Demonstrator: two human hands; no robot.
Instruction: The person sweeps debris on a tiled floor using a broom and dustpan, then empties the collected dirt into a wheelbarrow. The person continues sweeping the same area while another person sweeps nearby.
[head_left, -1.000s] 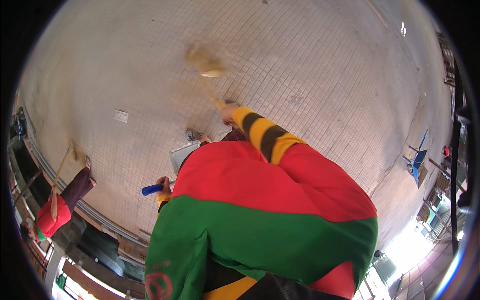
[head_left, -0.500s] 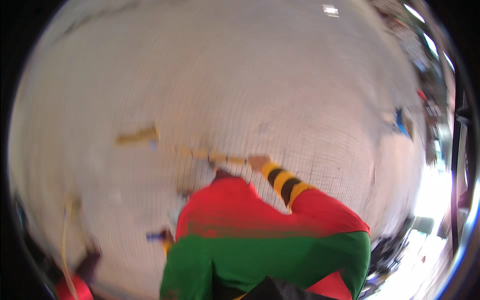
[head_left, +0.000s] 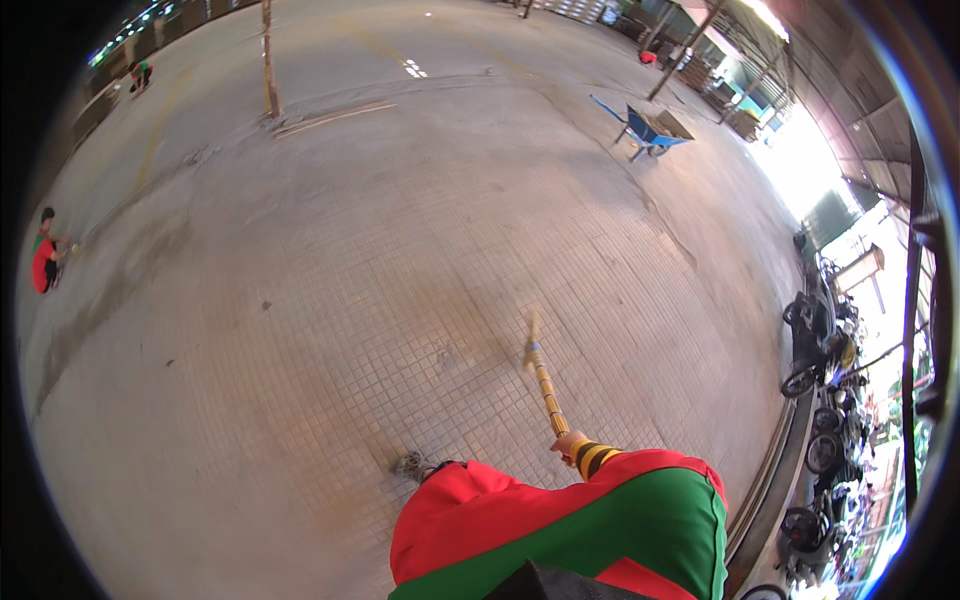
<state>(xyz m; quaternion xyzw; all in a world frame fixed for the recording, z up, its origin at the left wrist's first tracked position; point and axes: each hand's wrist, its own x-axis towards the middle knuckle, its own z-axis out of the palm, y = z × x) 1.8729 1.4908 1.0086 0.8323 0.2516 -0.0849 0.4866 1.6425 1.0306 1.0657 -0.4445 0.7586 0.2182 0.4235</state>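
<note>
My right hand (head_left: 568, 446) is closed round the handle end of a hand broom (head_left: 550, 396). The broom points away from me, and its handle is yellowish with dark bands. Its pale head (head_left: 535, 325), smeared by motion, is over or on the tiled floor (head_left: 440, 360); I cannot tell whether it touches. A yellow and black striped cuff shows at my right wrist. My left hand is out of sight. One shoe (head_left: 411, 466) shows beyond my red and green clothing.
A blue wheelbarrow (head_left: 640, 128) stands at the far right. Motorcycles (head_left: 825, 440) line the right edge behind a low curb. A post (head_left: 269, 60) and long planks (head_left: 335, 119) are at the far left. People crouch at left (head_left: 46, 258) and far left (head_left: 140, 76).
The view has lifted, bringing in the far floor, wheelbarrow and people. My right hand has swung the broom from pointing left to pointing ahead. My left hand, with something blue, has left the view.
</note>
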